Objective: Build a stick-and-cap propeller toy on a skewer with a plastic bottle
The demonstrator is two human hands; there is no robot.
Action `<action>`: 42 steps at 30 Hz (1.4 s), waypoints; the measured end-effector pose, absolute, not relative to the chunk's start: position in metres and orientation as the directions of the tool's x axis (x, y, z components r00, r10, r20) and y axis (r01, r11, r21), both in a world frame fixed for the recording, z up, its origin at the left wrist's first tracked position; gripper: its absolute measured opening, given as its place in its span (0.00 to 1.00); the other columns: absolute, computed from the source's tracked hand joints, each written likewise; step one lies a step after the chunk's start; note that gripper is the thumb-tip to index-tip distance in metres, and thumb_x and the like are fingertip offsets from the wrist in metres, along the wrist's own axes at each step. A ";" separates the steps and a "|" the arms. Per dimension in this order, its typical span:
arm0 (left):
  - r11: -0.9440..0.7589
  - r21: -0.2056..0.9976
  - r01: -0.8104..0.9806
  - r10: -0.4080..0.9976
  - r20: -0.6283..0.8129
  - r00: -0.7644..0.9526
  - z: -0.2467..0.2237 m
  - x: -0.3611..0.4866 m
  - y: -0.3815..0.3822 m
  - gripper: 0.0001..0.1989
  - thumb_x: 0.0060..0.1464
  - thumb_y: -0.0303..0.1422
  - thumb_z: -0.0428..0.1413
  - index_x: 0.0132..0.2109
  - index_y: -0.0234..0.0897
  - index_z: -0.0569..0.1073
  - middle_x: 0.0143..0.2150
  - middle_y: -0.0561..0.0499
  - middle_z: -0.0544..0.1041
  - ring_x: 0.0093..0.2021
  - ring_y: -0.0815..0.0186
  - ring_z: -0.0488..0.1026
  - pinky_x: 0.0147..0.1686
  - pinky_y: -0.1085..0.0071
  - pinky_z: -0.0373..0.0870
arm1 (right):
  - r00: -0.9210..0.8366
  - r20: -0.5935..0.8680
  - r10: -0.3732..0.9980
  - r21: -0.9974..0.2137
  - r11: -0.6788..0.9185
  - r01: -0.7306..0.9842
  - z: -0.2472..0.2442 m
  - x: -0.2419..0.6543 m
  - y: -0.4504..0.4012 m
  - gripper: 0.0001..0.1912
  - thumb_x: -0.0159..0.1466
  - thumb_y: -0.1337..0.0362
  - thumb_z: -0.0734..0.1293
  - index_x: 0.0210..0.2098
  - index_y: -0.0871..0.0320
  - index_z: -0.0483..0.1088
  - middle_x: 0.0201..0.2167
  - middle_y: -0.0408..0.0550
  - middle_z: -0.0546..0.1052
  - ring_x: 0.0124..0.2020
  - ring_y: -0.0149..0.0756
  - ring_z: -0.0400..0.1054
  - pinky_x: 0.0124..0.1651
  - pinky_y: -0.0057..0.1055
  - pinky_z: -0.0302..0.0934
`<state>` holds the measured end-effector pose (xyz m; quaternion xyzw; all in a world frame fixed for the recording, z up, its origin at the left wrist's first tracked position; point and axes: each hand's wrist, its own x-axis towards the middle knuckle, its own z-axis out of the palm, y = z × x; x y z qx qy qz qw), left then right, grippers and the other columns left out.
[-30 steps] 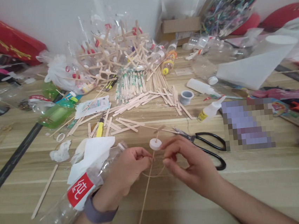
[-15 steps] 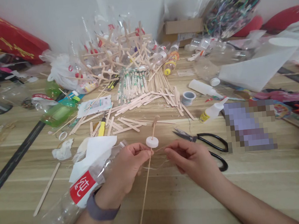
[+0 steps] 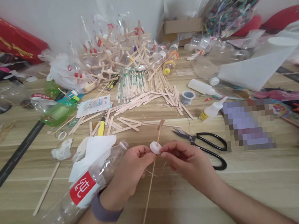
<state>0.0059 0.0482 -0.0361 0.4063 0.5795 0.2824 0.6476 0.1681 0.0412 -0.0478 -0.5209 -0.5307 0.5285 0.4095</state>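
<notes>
White cap (image 3: 155, 147) sits on a thin stick (image 3: 148, 201), between the two hands, at the fingertips and above the table (image 3: 185, 207). The left hand (image 3: 133, 168) is pinched closed on the stick just under the cap. The right hand (image 3: 192, 162) has curled fingers, thumb and forefinger nearly together at the cap's rim; whether they grip it cannot be told. A fine thread (image 3: 155, 176) loops below. Left lies a clear bottle (image 3: 106, 169), right black-handled scissors (image 3: 193, 139). Bottles with crossed sticks (image 3: 117, 53) crowd the table's far edge.
</notes>
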 end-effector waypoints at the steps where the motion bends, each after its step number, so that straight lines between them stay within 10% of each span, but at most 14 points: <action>1: 0.510 0.854 0.106 0.836 -0.520 0.174 -0.037 0.007 0.048 0.12 0.45 0.40 0.59 0.28 0.36 0.69 0.18 0.61 0.59 0.17 0.76 0.50 0.16 0.76 0.44 | -0.117 -0.080 0.990 -0.988 -0.063 0.142 -0.049 0.168 0.041 0.08 0.56 0.59 0.69 0.30 0.58 0.75 0.21 0.43 0.73 0.19 0.27 0.60 0.21 0.25 0.55; 17: 0.516 0.854 0.067 0.820 -0.515 0.249 -0.034 0.007 0.045 0.10 0.49 0.38 0.57 0.31 0.34 0.72 0.20 0.61 0.60 0.18 0.76 0.50 0.17 0.75 0.43 | -0.418 0.385 0.823 -0.516 0.568 0.641 -0.043 0.177 0.038 0.09 0.68 0.69 0.59 0.34 0.59 0.70 0.28 0.47 0.74 0.27 0.33 0.71 0.29 0.27 0.61; 25: 0.487 0.853 0.187 0.824 -0.520 0.226 -0.032 0.006 0.045 0.09 0.49 0.35 0.55 0.36 0.35 0.75 0.23 0.59 0.66 0.20 0.74 0.54 0.20 0.75 0.48 | -0.444 0.422 0.791 -0.345 0.592 0.728 -0.043 0.180 0.038 0.12 0.69 0.67 0.57 0.34 0.59 0.71 0.27 0.47 0.74 0.25 0.33 0.69 0.28 0.28 0.56; 31: 0.122 0.842 0.525 0.931 -0.280 0.234 -0.032 0.008 0.039 0.08 0.52 0.29 0.50 0.35 0.38 0.74 0.25 0.55 0.71 0.26 0.68 0.66 0.26 0.74 0.57 | -0.467 0.500 0.729 -0.096 0.582 0.807 -0.039 0.178 0.038 0.16 0.66 0.71 0.57 0.24 0.57 0.67 0.21 0.44 0.71 0.22 0.33 0.64 0.30 0.32 0.52; 42: -0.224 0.585 0.779 0.955 -0.025 0.294 -0.037 0.015 0.027 0.09 0.57 0.27 0.45 0.35 0.38 0.70 0.31 0.48 0.75 0.31 0.63 0.70 0.31 0.69 0.60 | -0.467 0.476 0.746 -0.051 0.553 0.832 -0.041 0.178 0.038 0.14 0.64 0.72 0.59 0.23 0.57 0.66 0.19 0.43 0.70 0.20 0.33 0.62 0.28 0.32 0.48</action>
